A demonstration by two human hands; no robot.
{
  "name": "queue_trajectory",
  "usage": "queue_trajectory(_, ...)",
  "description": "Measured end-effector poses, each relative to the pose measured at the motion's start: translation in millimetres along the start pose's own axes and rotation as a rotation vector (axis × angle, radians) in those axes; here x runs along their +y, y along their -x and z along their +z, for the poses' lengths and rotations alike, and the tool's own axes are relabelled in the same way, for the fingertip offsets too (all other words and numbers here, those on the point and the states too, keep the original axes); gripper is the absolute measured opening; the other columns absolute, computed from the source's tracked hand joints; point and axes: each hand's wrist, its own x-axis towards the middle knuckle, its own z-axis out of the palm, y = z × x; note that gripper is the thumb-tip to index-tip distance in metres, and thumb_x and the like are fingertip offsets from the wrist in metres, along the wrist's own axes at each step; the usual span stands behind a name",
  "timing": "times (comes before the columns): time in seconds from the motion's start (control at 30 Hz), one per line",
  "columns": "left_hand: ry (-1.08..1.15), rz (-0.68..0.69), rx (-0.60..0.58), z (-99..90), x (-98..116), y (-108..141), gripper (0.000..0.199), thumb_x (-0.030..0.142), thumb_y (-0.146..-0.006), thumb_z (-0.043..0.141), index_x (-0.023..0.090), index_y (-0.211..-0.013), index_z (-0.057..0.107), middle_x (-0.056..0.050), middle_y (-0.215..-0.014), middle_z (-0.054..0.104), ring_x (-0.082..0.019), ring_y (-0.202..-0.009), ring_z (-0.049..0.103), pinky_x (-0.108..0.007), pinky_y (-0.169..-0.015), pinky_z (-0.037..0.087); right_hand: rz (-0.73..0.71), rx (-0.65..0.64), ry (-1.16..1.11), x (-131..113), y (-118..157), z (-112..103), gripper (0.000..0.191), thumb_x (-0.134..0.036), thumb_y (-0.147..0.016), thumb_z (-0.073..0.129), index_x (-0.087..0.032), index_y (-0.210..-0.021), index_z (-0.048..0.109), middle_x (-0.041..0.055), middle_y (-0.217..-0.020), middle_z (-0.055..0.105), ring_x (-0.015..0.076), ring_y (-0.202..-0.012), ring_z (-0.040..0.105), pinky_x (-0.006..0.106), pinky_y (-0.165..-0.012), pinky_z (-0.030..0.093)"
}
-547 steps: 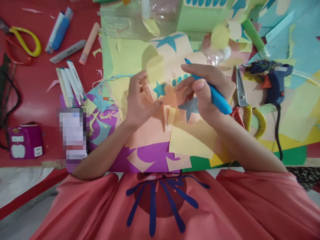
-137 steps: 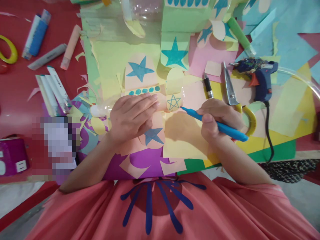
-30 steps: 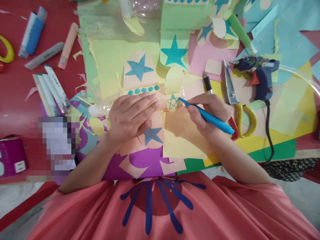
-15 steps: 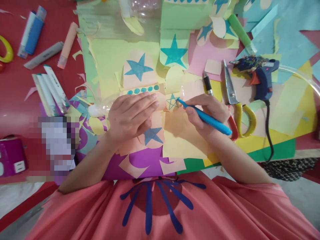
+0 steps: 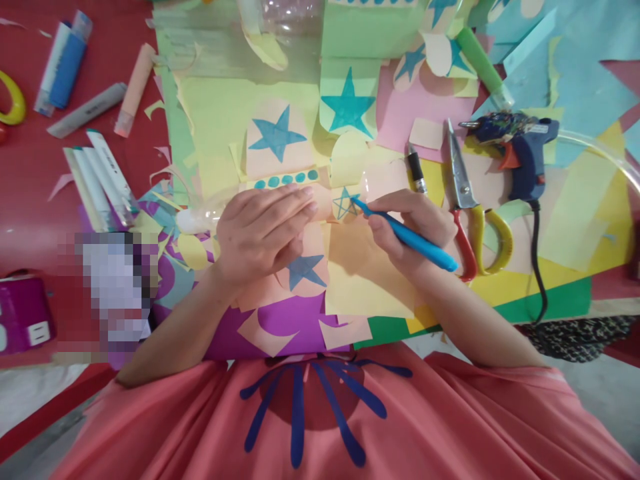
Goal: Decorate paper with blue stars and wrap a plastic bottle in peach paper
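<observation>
A clear plastic bottle [image 5: 213,212] with peach paper around it lies crosswise, its white cap at the left. My left hand [image 5: 265,230] is closed over its middle, fingers pressed together. At the bottle's right part, a small yellow paper bears an outlined star [image 5: 345,203]. My right hand [image 5: 417,223] pinches a blue marker [image 5: 420,245], whose tip touches or nearly touches the star's right side. Above the left hand is a peach paper with a blue star [image 5: 277,133] and a strip of teal dots [image 5: 287,180]. Another blue star [image 5: 305,272] shows just below that hand.
Scissors [image 5: 463,180], a glue gun [image 5: 530,153] with its cord and a black pen [image 5: 415,168] lie to the right. Several markers [image 5: 103,173] are on the red table [image 5: 30,180] at left. Paper scraps and a green paper with a teal star [image 5: 349,103] surround the hands.
My right hand and the blue marker have shifted slightly left, with the marker's back end moving most. My left hand and the bottle look still.
</observation>
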Motion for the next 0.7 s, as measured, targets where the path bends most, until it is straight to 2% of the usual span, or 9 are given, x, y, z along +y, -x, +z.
queue_trajectory(0.17, -0.060, -0.087, -0.118, 0.6, -1.3, 4.8, 0.032, 0.029, -0.094, 0.045, 0.034, -0.119, 0.064, 0.000, -0.109, 0.077, -0.020, -0.105, 0.073, -0.039, -0.084, 0.059, -0.004, -0.010, -0.012, -3.0, -1.9, -1.5, 0.015, -0.012, -0.087, 0.063, -0.026, -0.094, 0.063, -0.0010, -0.077, 0.072, 0.0144, -0.066, 0.070, 0.028, -0.059, 0.060)
queue_trajectory(0.3, -0.056, -0.044, -0.058, 0.1, -1.3, 3.8, 0.032, 0.027, -0.093, 0.048, 0.034, -0.120, 0.063, 0.000, -0.110, 0.077, -0.020, -0.103, 0.073, -0.037, -0.083, 0.060, 0.006, -0.041, 0.012, -2.3, -1.4, -0.4, 0.013, -0.014, -0.089, 0.061, -0.026, -0.094, 0.064, -0.0002, -0.080, 0.073, 0.0148, -0.067, 0.071, 0.029, -0.059, 0.061)
queue_trajectory(0.37, -0.024, -0.035, -0.045, -0.5, -0.9, 2.6, 0.033, 0.024, -0.093, 0.048, 0.032, -0.121, 0.062, 0.000, -0.112, 0.077, -0.019, -0.105, 0.073, -0.036, -0.084, 0.059, -0.008, 0.017, -0.004, 0.2, -0.2, 0.5, 0.013, -0.017, -0.090, 0.060, -0.027, -0.095, 0.065, -0.0007, -0.078, 0.072, 0.0150, -0.066, 0.070, 0.029, -0.057, 0.060)
queue_trajectory(0.47, 0.032, -0.086, -0.092, -0.7, -0.7, 3.0, 0.031, 0.025, -0.093, 0.048, 0.032, -0.120, 0.063, -0.001, -0.113, 0.076, -0.020, -0.108, 0.072, -0.037, -0.086, 0.058, -0.040, 0.127, -0.061, 3.7, 2.3, 1.6, 0.012, -0.020, -0.089, 0.062, -0.028, -0.098, 0.065, -0.0016, -0.076, 0.070, 0.0148, -0.064, 0.068, 0.029, -0.055, 0.058)
queue_trajectory(0.6, 0.035, -0.108, -0.123, -0.2, -1.6, 5.3, 0.032, 0.027, -0.094, 0.046, 0.034, -0.120, 0.063, 0.000, -0.113, 0.076, -0.020, -0.109, 0.071, -0.038, -0.088, 0.058, 0.008, 0.021, -0.085, 3.8, 5.6, 4.2, 0.023, -0.015, -0.085, 0.067, -0.026, -0.104, 0.064, 0.0001, -0.086, 0.072, 0.0147, -0.072, 0.070, 0.028, -0.064, 0.060)
queue_trajectory(0.7, 0.018, -0.055, -0.093, -0.7, -1.8, 3.8, 0.033, 0.025, -0.094, 0.047, 0.033, -0.123, 0.061, 0.000, -0.114, 0.076, -0.019, -0.109, 0.071, -0.037, -0.088, 0.058, -0.050, -0.015, -0.132, 3.2, 6.7, 8.4, 0.025, -0.013, -0.083, 0.071, -0.024, -0.104, 0.064, 0.0013, -0.087, 0.073, 0.0154, -0.077, 0.072, 0.029, -0.068, 0.061)
